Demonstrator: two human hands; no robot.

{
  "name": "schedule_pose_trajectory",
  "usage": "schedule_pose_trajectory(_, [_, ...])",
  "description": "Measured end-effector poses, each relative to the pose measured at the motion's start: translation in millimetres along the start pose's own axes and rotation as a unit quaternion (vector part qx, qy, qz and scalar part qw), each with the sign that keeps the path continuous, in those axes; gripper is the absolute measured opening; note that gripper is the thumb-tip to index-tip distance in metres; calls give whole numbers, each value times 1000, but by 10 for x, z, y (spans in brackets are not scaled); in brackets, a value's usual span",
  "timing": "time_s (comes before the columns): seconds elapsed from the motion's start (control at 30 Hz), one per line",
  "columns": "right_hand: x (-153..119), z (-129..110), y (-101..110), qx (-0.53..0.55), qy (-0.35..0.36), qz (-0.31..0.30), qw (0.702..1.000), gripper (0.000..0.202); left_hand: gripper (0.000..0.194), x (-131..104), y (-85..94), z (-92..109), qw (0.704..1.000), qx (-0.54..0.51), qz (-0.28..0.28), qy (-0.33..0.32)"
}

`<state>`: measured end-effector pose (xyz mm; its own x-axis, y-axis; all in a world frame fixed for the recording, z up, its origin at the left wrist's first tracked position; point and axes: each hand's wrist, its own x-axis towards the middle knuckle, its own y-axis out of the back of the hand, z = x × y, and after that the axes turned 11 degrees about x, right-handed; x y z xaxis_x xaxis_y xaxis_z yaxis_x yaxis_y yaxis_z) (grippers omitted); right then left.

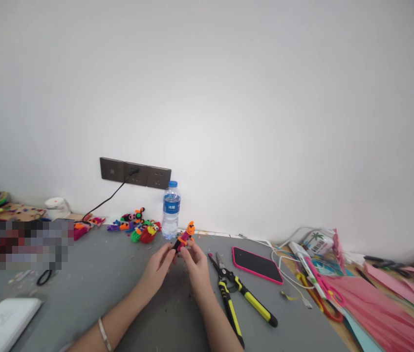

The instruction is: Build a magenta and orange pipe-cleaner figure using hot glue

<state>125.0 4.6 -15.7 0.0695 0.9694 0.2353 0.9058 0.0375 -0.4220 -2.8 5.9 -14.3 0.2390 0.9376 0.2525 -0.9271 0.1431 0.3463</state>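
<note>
Pinching pipe-cleaner figure (185, 236) between left hand (161, 266), right hand (196, 266) fingertips.

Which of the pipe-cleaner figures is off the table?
The orange-headed pink and black pipe-cleaner figure, held up between the left hand and right hand. The other colourful figures lie on the grey table by the water bottle.
</note>
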Motion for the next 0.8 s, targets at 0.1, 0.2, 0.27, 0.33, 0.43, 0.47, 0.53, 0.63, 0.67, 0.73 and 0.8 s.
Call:
schedule_pose_trajectory(0.1, [0, 11, 2, -1, 6, -4, 1000, 25, 34, 11, 8, -21, 1000, 8, 3, 0])
schedule_pose_trajectory(0.2, [1, 19, 10, 0, 8, -3, 1000, 25, 33, 17, 7, -43, 1000, 8, 5, 3])
schedule_pose_trajectory(0.27, [2, 17, 14, 5, 3, -1, 1000, 26, 33, 15, 1, -56, 1000, 6, 1, 6])
schedule_pose_trajectory(0.33, [1, 8, 14, 11, -1, 1, 1000, 27, 33, 11, -6, -66, 1000, 5, -1, 7])
schedule_pose_trajectory(0.43, [-4, -9, 7, 9, -3, 9, 1000, 28, 33, 7, -10, -67, 1000, 9, 4, 5])
schedule_pose_trajectory(0.47, [-7, -15, 3, 6, -3, 11, 1000, 28, 33, 8, -7, -62, 1000, 10, 7, 3])
schedule_pose_trajectory(0.53, [-11, -27, -6, -2, 0, 15, 1000, 28, 32, 10, 4, -42, 1000, 7, 13, 0])
schedule_pose_trajectory(0.63, [-13, -38, -15, -10, 8, 10, 1000, 26, 29, 14, 24, -5, 1000, 2, 20, 0])
schedule_pose_trajectory(0.67, [-12, -39, -15, -12, 9, 6, 1000, 26, 29, 13, 30, 5, 1000, 2, 21, 1])
schedule_pose_trajectory(0.73, [-8, -33, -10, -13, 11, 0, 1000, 26, 28, 11, 38, 15, 1000, 7, 19, -1])
schedule_pose_trajectory(0.8, [-5, -22, -2, -11, 12, -1, 1000, 26, 28, 8, 41, 14, 1000, 19, 19, -9])
